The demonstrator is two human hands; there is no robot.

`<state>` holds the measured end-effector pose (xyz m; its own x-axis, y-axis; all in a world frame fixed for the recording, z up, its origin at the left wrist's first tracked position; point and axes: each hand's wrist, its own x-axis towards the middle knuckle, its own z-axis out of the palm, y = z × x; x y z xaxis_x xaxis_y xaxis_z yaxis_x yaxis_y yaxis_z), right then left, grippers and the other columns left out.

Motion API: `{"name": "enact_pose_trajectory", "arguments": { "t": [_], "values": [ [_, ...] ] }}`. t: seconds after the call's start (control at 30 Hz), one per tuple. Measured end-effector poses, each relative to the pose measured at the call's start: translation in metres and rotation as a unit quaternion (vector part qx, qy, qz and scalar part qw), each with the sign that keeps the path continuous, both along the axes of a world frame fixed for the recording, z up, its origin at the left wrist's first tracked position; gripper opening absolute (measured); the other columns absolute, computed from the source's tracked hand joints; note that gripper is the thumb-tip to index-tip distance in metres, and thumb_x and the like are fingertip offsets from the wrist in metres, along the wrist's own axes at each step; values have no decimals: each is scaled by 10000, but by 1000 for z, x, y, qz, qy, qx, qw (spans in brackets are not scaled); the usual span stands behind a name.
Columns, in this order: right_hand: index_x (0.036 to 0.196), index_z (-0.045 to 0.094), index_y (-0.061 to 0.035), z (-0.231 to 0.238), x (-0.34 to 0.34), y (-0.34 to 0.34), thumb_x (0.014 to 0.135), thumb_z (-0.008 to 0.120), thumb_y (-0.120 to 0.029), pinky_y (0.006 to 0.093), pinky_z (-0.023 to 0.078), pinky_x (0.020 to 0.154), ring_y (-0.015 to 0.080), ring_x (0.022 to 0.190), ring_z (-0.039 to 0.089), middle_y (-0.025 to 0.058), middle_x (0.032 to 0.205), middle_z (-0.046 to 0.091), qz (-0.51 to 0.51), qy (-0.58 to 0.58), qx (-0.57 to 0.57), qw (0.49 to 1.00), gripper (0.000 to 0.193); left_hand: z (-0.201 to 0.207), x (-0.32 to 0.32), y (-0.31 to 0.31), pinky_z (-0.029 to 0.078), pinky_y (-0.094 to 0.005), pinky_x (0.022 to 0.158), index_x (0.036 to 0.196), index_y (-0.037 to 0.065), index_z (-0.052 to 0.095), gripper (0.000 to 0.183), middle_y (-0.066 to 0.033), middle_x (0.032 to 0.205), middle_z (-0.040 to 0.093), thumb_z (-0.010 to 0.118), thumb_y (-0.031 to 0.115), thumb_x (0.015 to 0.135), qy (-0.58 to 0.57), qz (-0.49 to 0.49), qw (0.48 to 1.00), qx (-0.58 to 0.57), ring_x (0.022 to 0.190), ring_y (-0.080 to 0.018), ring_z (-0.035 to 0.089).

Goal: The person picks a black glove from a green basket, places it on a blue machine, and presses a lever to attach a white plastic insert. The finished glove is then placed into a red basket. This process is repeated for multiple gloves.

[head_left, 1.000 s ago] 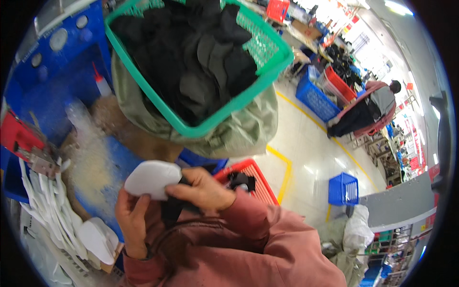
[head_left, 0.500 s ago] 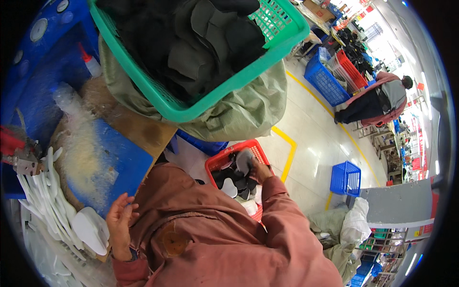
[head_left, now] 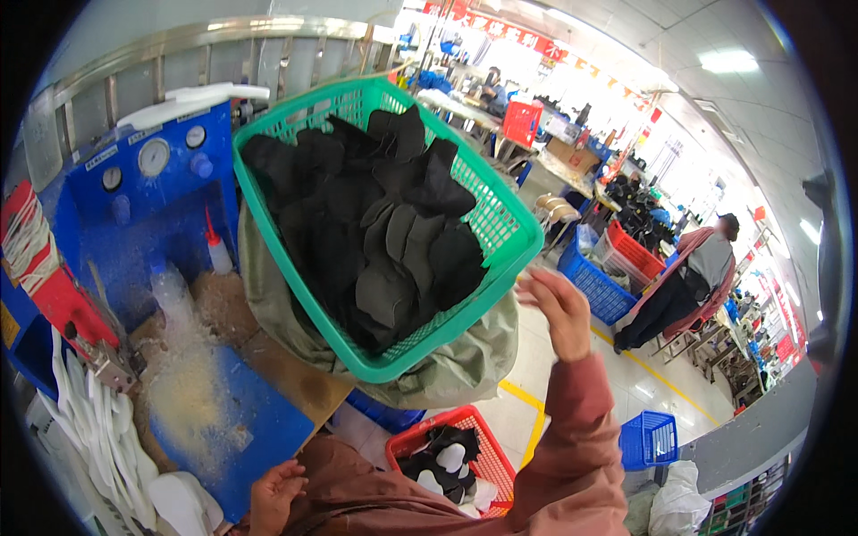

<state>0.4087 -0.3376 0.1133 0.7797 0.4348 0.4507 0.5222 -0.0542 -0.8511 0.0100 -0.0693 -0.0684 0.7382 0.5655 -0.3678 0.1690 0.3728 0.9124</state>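
My right hand is raised at the right corner of a green plastic basket, its fingers stretched out and nothing held. The basket is heaped with dark grey and black cut sheet pieces and rests on a pale green sack. Low at the left, my left hand hovers near a blue board with its fingers loosely bent apart, empty. Below the green basket stands a red basket, which contains black pieces and several white rounded ones.
A blue machine with gauges and a red-tipped bottle are at the left. White flat shapes stand stacked beside the board. Across the aisle, a person stands by a blue crate; another blue basket sits nearer.
My right hand has let go of a grey piece at the red basket and risen to the green basket's side. The view has tilted up, showing more of the room.
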Motion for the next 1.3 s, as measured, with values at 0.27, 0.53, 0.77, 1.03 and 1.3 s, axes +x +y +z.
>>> {"name": "enact_pose_trajectory", "arguments": {
  "t": [0.27,0.53,0.77,1.03,1.3],
  "values": [
    [1203,629,-7,67,90,177,825,706,-259,396,498,926,295,1075,644,173,1140,673,-6,-178,-555,813,461,-5,-12,4,574,-299,705,1172,-38,625,277,-123,1059,673,628,37,905,-41,2,999,28,882,-190,676],
    [1307,536,-8,-5,137,175,736,780,-226,437,495,942,350,1102,621,200,1139,661,-61,-217,-606,763,658,-10,-11,13,571,-294,708,1175,-40,623,281,-125,1071,675,631,55,910,-57,8,998,0,874,-188,676],
    [1022,691,-71,-4,137,174,718,770,-184,454,507,868,363,1042,631,176,1041,677,-115,-226,-630,734,333,-17,-8,16,570,-295,705,1185,-36,621,296,-125,1083,674,642,68,908,-42,-10,999,6,880,-186,672],
    [915,716,-62,26,135,146,743,719,-151,455,508,807,359,899,649,177,912,674,-88,-345,-491,795,194,-15,-9,21,567,-305,708,1176,-20,631,285,-114,1066,671,652,84,912,-63,-16,998,19,884,-187,667],
    [898,688,0,61,88,106,885,653,-170,438,499,714,382,819,636,202,838,650,-70,-400,-353,843,174,-1,6,23,564,-298,716,1170,-6,634,279,-89,1056,663,660,77,904,-108,-50,991,59,877,-173,663]
  ]
}}
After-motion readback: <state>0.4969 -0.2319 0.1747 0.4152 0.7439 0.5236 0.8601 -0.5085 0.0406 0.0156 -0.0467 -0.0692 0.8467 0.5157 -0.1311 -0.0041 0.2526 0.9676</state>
